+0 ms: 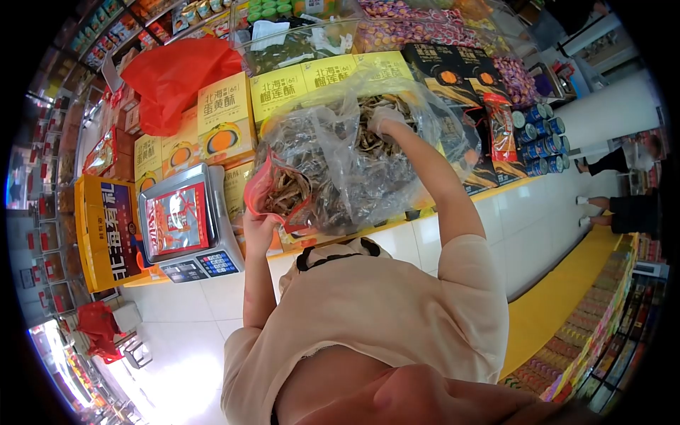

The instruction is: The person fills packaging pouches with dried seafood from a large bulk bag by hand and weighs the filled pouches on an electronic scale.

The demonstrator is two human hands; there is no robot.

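Note:
My left hand (259, 231) is closed on the lower edge of a red-edged pouch (259, 188), whose mouth gapes and shows dried brown strips (289, 193) that look like dried fish. Beside it, a large clear plastic bag (340, 166) full of the same strips lies across the boxes. My right hand (388, 122), in what looks like a thin pale glove, reaches into the bag's open top and touches the strips (381, 142) there. Its fingertips are hidden among them, so their grip does not show.
A digital scale (200, 261) with a red packet (177, 219) on its pan stands at left. Yellow pastry boxes (225, 117), black boxes (453, 71) and a red plastic bag (180, 78) surround the work. Blue cans (542, 145) are stacked at right; people stand beyond.

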